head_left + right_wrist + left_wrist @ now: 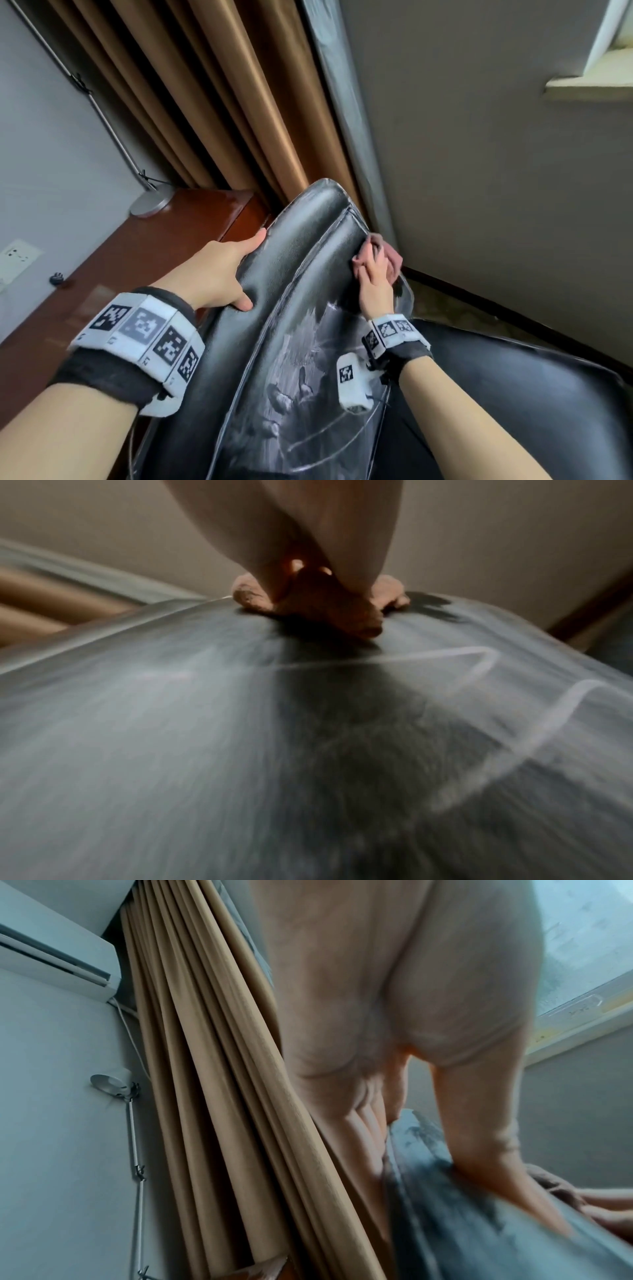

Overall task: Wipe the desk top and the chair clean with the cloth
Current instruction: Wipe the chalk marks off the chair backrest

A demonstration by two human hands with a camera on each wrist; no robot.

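The black leather chair back [308,274] carries a broad pale dusty film low down, nearest the person, so that stretch looks unwiped. Higher up, the left hand [219,270] clamps the padded edge, thumb in front. The right hand [375,281] holds the bunched pink cloth [387,257] pressed against the back's far edge. Beyond, the reddish-brown wooden tabletop [144,246] shows faint smears; whether it is finished I cannot tell.

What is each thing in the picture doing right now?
Black leather chair back: tilted, dusty, streaked grey.
Pink cloth: bunched, pressed on the chair back's right edge.
Right hand: holds the cloth.
Left hand: grips the chair back's left edge.
Brown wooden desk: dusty smears.
Tan curtain: bunched aside.
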